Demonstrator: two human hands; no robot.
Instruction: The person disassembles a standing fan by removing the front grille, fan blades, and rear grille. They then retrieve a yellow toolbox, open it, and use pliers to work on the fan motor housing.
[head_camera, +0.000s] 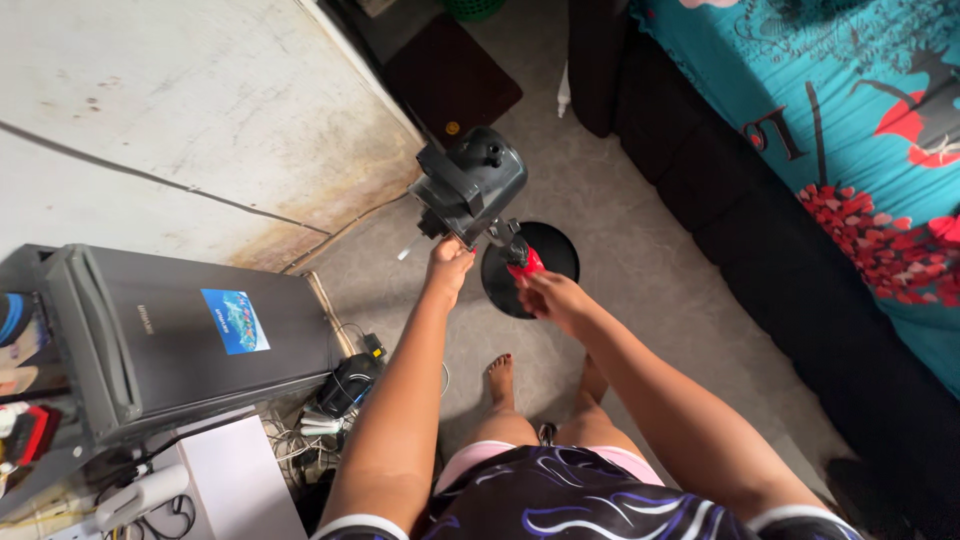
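A dark grey fan motor head sits on top of a pole above a round black base on the floor. My left hand grips the underside of the motor head where it meets the pole. My right hand holds a red-handled tool against the joint just below the motor head. My bare feet stand on the grey floor beneath, one foot showing between my arms.
A small grey fridge stands at the left with a tangle of cables and a black adapter beside it. A bed with a turquoise patterned cover runs along the right. A dark mat lies farther ahead.
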